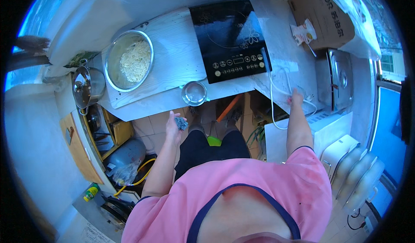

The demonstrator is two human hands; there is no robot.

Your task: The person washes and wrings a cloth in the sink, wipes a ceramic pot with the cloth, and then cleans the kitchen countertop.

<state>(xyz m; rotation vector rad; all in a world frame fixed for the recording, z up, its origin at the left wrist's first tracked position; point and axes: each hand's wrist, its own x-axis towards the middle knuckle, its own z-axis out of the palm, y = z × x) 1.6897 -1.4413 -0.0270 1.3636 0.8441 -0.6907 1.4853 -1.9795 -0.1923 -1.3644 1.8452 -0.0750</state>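
My left hand, palm up in front of the counter, holds a grey scouring pad that looks like steel wool. Out to the right, my right hand reaches over the countertop beside a white power cord; something small and red shows at its fingers, too hidden to name. A metal cup with pale green handles stands at the counter's front edge. Behind it lies a light wood-grain board, and on its left part is a steel bowl of pale shredded food. A black induction cooktop adjoins the board.
A lidded steel pot stands left of the board. At the right are a cardboard box, a steel container and a white appliance. Below left, an open drawer is above a grey gas cylinder with a yellow hose.
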